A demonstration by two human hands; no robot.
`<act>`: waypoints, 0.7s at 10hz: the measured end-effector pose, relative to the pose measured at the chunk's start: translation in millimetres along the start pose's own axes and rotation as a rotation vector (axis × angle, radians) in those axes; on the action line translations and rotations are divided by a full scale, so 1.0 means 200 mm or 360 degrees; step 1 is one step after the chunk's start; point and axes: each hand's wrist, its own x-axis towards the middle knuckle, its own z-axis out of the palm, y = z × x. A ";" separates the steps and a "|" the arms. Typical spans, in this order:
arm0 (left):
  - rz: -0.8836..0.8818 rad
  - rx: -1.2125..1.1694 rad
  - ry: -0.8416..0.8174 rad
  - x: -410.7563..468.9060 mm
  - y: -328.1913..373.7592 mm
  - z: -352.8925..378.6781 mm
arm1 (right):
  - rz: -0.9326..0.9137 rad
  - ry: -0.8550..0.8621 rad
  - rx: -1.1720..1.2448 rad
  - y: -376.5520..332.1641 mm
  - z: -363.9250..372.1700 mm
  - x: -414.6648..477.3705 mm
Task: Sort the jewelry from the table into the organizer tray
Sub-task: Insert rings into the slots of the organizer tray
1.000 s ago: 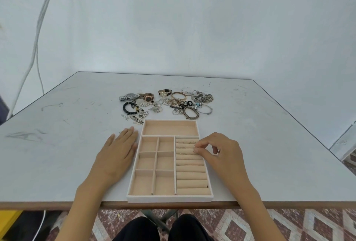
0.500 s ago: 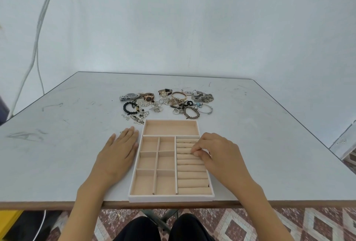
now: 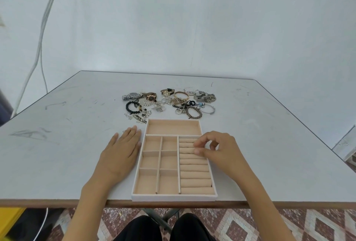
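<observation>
beige-lined organizer tray at table edge; your left hand flat, released, beside it; your right hand curled over ring rolls, grip indiscernible; jewelry beyond.

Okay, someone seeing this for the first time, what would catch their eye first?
Probably the beige organizer tray at the near edge of the table, its compartments looking mostly empty. Behind it lies a tangled pile of jewelry: watches, bracelets and chains. The right hand hovers with curled fingers over the tray's ring rolls, while the left hand lies flat on the table beside the tray's left wall.
</observation>
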 end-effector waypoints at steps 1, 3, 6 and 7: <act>0.0006 0.0003 0.0002 0.00 0.00 0.00 | 0.0015 0.0021 0.0016 0.00 0.01 0.00; 0.0007 0.0025 0.0002 0.00 -0.01 0.00 | 0.0016 0.0010 -0.0016 0.00 0.02 0.01; 0.0011 -0.0055 0.0044 0.00 -0.01 0.01 | -0.0068 0.0030 0.0146 0.05 0.02 -0.02; -0.0024 -0.0204 0.0158 0.03 -0.03 -0.01 | -0.0129 0.0116 0.0306 0.07 0.03 -0.05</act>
